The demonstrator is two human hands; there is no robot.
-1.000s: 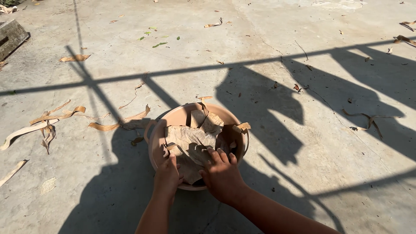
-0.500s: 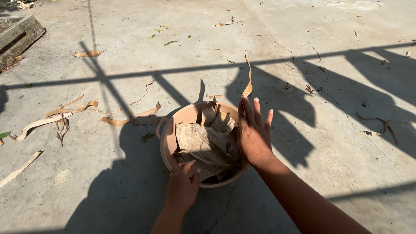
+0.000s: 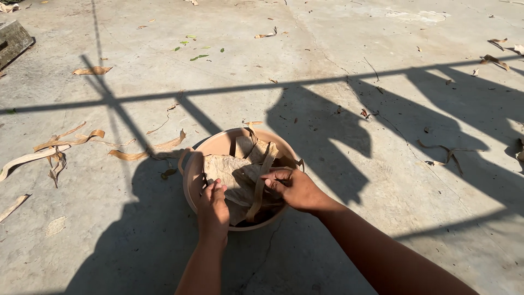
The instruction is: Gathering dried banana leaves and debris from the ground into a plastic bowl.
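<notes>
A round, pale terracotta-coloured basin (image 3: 218, 146) sits on the grey concrete floor (image 3: 338, 109), near the person and a little left of centre, filled with dry brown leaf pieces (image 3: 229, 169). Both hands are over its near half. The right hand (image 3: 295, 188) comes in from the right and pinches a long, narrow dry leaf strip (image 3: 262, 183) between thumb and fingers, closed on it near its upper part. The strip's long axis runs near to far across the heap, slightly tilted, its far end by the far rim and its near end hanging toward the near rim. The left hand (image 3: 213, 210) rests on the near-left part of the heap, fingers curled down onto a broad leaf; whether it actually grips that leaf cannot be told. The strip lies just right of the left hand, between the two hands, and the right hand is the one on it. More curled dry leaf strips (image 3: 65, 145) lie on the floor well to the left.
</notes>
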